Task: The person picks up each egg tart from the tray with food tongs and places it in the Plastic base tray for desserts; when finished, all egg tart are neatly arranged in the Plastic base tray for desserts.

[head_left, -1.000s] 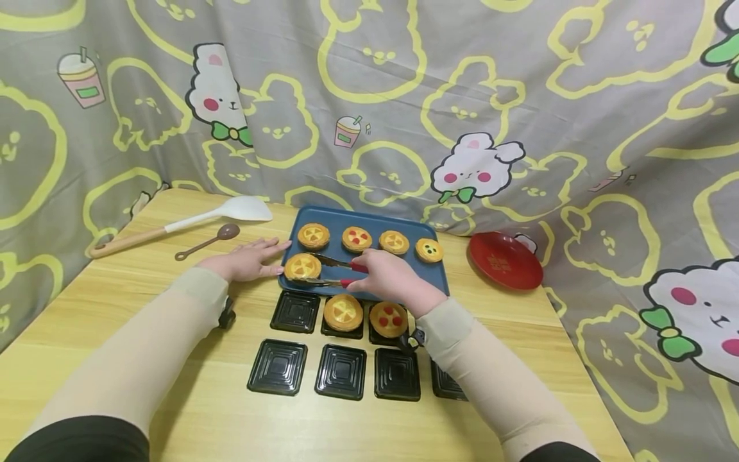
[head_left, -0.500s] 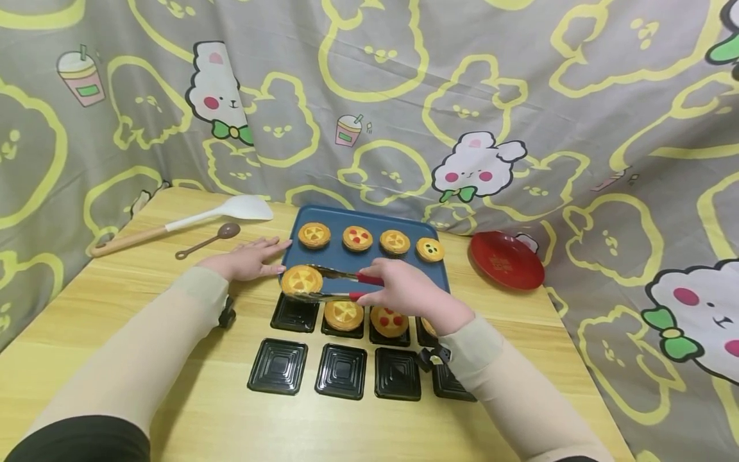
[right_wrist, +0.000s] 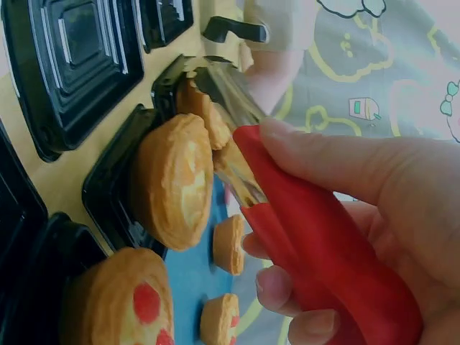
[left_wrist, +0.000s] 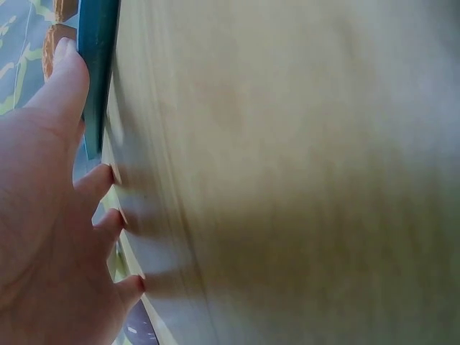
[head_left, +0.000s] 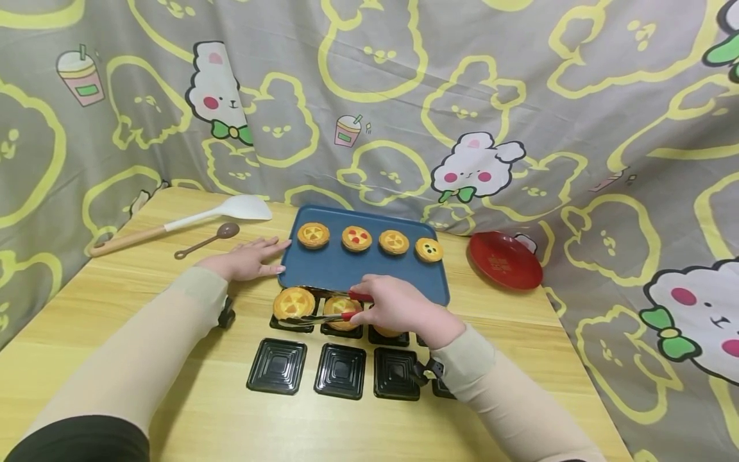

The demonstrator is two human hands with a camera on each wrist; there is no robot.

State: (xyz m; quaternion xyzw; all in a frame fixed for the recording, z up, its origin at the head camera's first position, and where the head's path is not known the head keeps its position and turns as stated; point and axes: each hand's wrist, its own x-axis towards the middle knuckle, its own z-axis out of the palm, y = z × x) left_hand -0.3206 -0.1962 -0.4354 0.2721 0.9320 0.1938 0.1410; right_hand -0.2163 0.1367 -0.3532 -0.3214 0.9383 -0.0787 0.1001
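Note:
My right hand (head_left: 362, 307) grips red-handled tongs (head_left: 323, 307), seen close in the right wrist view (right_wrist: 309, 251). The tongs pinch a yellow-topped tart (head_left: 294, 303) just over the back-left black square cup (head_left: 288, 324). A second tart (head_left: 340, 307) sits in the cup beside it, and a red-dotted one (right_wrist: 133, 305) in the following cup. My left hand (head_left: 260, 258) lies flat on the table, fingers straight, touching the left edge of the blue tray (head_left: 346, 269), whose rim (left_wrist: 97, 57) it meets. Several tarts (head_left: 356, 238) line the tray's far side.
Three black cups (head_left: 340, 371) form the near row, a further one partly hidden by my right sleeve. A white spatula (head_left: 190, 221) and a brown spoon (head_left: 208, 240) lie at the back left. A red plate (head_left: 505, 260) sits right of the tray. A patterned curtain hangs behind.
My right hand has drawn the tongs and the tart off the tray's near-left corner toward me, down over the back-left black cup. The left hand has stayed put.

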